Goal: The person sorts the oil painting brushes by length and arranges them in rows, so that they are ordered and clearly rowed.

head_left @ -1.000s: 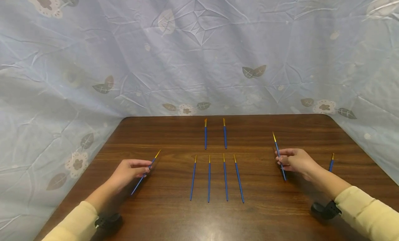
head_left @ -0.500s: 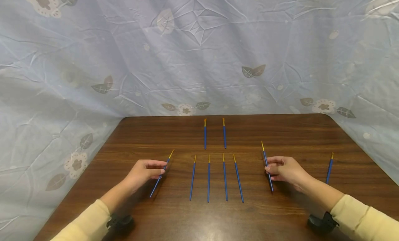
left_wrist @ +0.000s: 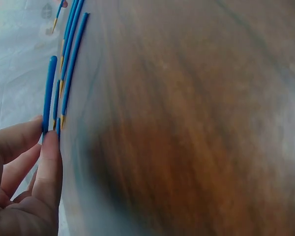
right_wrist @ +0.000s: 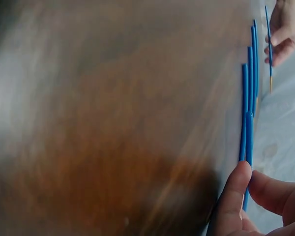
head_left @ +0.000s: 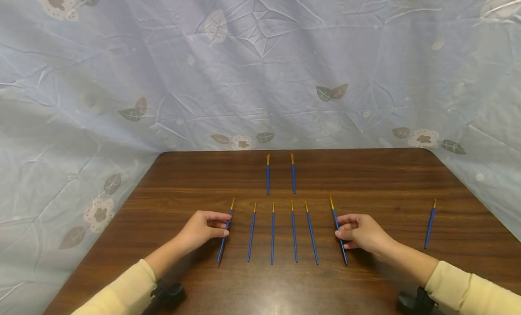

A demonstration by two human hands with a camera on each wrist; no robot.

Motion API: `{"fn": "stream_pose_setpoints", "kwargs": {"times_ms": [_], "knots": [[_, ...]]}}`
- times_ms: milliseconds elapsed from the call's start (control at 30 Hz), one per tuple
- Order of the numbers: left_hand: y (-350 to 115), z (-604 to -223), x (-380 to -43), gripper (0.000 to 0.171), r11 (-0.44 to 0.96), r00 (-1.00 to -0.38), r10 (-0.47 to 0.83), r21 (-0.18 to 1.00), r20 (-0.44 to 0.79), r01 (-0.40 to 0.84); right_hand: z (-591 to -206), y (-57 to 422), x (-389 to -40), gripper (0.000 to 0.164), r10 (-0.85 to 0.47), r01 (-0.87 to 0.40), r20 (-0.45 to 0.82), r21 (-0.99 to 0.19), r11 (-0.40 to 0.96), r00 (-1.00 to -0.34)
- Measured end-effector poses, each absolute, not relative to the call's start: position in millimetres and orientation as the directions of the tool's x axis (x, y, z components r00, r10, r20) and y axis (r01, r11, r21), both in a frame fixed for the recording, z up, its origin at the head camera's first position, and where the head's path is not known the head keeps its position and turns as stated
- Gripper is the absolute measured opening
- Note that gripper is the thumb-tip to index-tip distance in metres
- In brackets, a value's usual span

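My left hand (head_left: 205, 231) pinches a thin blue paintbrush (head_left: 221, 250) between thumb and fingers, its yellow tip pointing away from me. On the other side, my right hand (head_left: 362, 233) pinches a similar paintbrush (head_left: 343, 251), tilted slightly with its tip to the left. Between the hands lies a row of several blue brushes, among them a middle brush (head_left: 272, 238). Both held brushes flank that row at about its level; whether they touch the table I cannot tell. In the left wrist view the gripped brush (left_wrist: 49, 93) rises from the fingertips, which hide its lower part.
Two flat-tipped brushes, a left one (head_left: 268, 179) and a right one (head_left: 293, 178), lie farther back on the brown wooden table (head_left: 203, 170). Another brush (head_left: 430, 226) lies alone at the right. Behind the table hangs a patterned pale cloth (head_left: 260, 79).
Both hands have moved inward and nearer to me with their brushes, toward the middle row. The lone brush at the right, partly hidden by the right arm before, is now fully visible.
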State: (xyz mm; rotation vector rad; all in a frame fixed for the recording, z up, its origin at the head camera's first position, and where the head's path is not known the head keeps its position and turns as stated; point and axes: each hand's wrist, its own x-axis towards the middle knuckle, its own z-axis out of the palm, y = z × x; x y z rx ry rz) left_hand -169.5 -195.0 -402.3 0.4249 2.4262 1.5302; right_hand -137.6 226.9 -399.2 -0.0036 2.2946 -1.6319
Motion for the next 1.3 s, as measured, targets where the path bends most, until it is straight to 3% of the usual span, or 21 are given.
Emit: {"fn": "stream_pose_setpoints", "kwargs": {"times_ms": [500, 1300], "knots": [[-182.0, -411.7, -175.9, 0.036, 0.530, -0.933, 0.361, 0.824, -0.003, 0.202, -398.6, 211.1, -134.2, 0.043, -0.152, 0.136, -0.209, -0.912, 0.387, -0.966], [-177.5, -414.8, -175.4, 0.037, 0.554, -0.942, 0.336, 0.804, 0.022, 0.217, -404.6, 206.1, -135.1, 0.042, -0.115, 0.096, -0.173, -0.869, 0.486, -0.978]]}}
